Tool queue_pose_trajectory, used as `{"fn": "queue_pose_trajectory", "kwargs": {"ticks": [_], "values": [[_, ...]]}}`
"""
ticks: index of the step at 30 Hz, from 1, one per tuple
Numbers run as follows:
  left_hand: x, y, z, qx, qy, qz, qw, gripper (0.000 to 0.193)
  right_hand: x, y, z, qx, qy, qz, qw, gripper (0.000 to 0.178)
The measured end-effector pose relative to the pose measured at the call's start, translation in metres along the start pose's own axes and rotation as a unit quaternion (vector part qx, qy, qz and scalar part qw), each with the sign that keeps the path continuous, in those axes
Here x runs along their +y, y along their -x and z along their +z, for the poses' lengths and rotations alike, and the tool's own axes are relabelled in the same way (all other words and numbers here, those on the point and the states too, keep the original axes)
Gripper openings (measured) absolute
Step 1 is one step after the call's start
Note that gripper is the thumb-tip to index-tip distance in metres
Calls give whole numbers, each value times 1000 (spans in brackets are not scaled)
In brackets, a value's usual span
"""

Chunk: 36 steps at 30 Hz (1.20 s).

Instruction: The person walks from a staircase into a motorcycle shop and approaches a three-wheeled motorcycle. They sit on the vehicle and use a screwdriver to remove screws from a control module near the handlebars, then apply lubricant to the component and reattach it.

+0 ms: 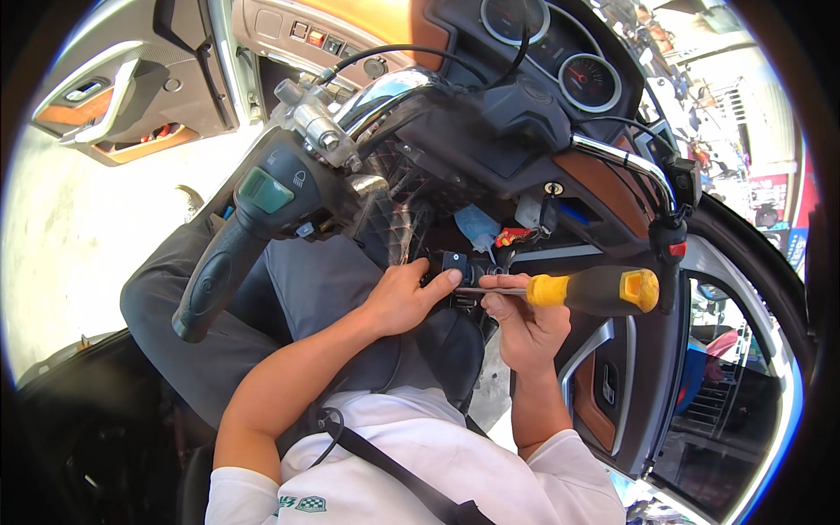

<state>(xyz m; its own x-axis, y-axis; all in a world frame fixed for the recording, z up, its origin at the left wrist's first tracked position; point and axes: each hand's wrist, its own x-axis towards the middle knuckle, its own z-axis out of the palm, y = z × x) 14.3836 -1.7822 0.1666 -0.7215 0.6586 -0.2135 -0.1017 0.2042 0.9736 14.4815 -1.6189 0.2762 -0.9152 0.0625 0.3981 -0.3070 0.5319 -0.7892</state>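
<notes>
My left hand (402, 299) is closed around a small black block-like part (454, 262), its thumb pressed along the near side. With thumb and fingers my right hand (530, 331) pinches the metal shaft of a screwdriver (604, 290). The screwdriver lies nearly level, its thick yellow-and-black handle out to the right and its shaft running left to the black part. Its tip is hidden by the part and my left thumb, so I cannot tell whether it sits on a screw. Both hands are in front of my lap, below the dashboard.
A handlebar with a black grip (217, 278) reaches over my left leg. Ahead is a dashboard with round gauges (590, 82). A key hangs near the ignition lock (553, 188), beside a blue bag (477, 229) and a red-yellow packet (514, 236). Doors (131, 87) stand open on both sides.
</notes>
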Motion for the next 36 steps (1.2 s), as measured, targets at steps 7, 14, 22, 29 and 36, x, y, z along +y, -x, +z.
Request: {"fn": "queue_pose_trajectory", "kwargs": {"ticks": [7,14,22,29,36], "values": [[-2,0,1,3,4,-3,1000,73,-13,-1,14,67,-140,106,982,34],[0,0,0,0,6,-9,1000,75,-6,4,7,57,-168,94,980,22],[-1,0,2,7,3,-2,1000,75,-11,-5,0,42,-224,115,967,50],[-3,0,4,15,4,4,1000,77,-40,-19,-15,75,-216,144,963,66],[-1,2,3,18,-16,12,1000,79,-73,-31,-33,139,-93,71,983,91]]}}
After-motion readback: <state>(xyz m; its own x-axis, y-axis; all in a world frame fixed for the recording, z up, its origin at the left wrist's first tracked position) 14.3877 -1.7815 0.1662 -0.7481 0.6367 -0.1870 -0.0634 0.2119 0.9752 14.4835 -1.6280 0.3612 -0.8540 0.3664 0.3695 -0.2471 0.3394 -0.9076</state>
